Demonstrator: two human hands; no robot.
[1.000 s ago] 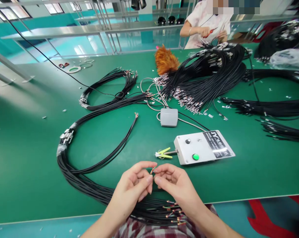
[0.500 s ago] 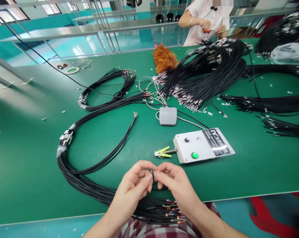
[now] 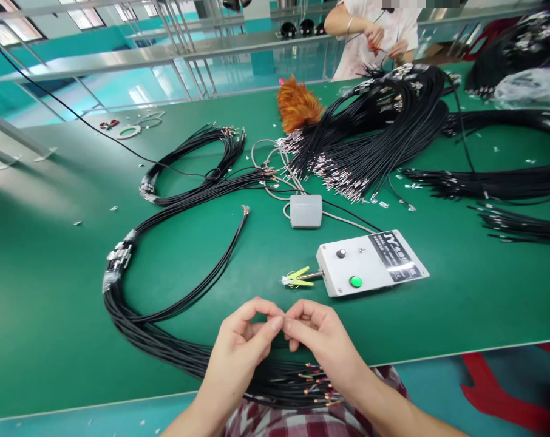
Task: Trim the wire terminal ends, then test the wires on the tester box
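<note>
My left hand (image 3: 241, 346) and my right hand (image 3: 318, 337) meet fingertip to fingertip near the table's front edge, pinching the stripped end of a thin black cable; the wire tips are hidden between the fingers. Below the hands lies a bundle of black cables (image 3: 284, 382) with bare coloured ends, looping away to the left (image 3: 120, 303). Just beyond my right hand stands a white test box (image 3: 370, 264) with a green button and a yellow-green clip (image 3: 297, 278) at its left end.
A grey foot pedal (image 3: 305, 210) lies behind the box. Large heaps of black cables with metal terminals (image 3: 370, 139) fill the back right. An orange feather duster (image 3: 297, 106) lies at the back. Another person (image 3: 375, 36) works across the green table (image 3: 51, 273).
My fingertips have closed over the wire end, which showed between them a second ago. The view has tilted slightly; the person opposite has shifted their hands.
</note>
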